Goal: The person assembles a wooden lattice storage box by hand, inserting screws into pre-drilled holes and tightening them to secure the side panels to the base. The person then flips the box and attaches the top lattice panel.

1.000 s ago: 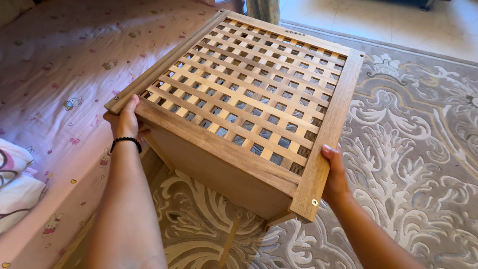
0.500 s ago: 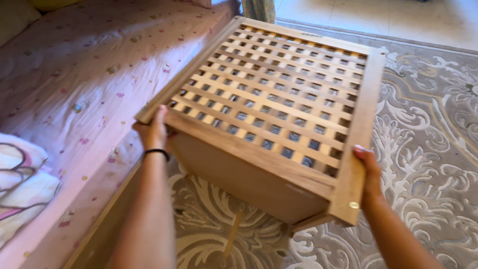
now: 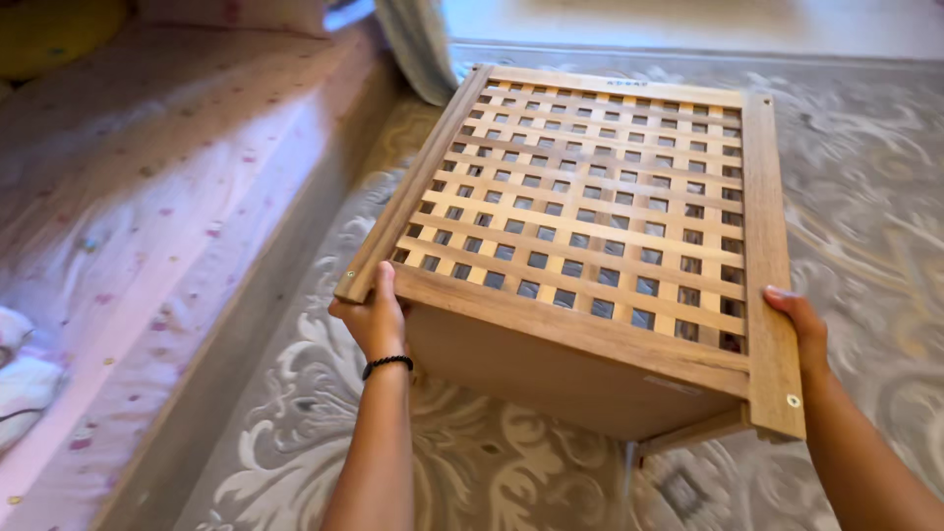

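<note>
A square wooden side table [image 3: 590, 344] with a lattice top fills the middle of the view, held off the grey patterned rug. My left hand [image 3: 374, 320], with a black band on the wrist, grips the table's near left corner, thumb up along the frame. My right hand [image 3: 801, 324] grips the near right edge rail, fingers curled over its outer side. One wooden leg shows under the near right corner.
A bed with a pink dotted sheet [image 3: 147, 216] runs along the left, its side close to the table. A grey ornate rug [image 3: 865, 226] covers the floor. A curtain [image 3: 418, 49] hangs at the top, and a yellow pillow [image 3: 49, 29] lies at the far left corner.
The table has swung right, away from the bed, and now hangs over the rug. Both hands keep their grip on its near corners.
</note>
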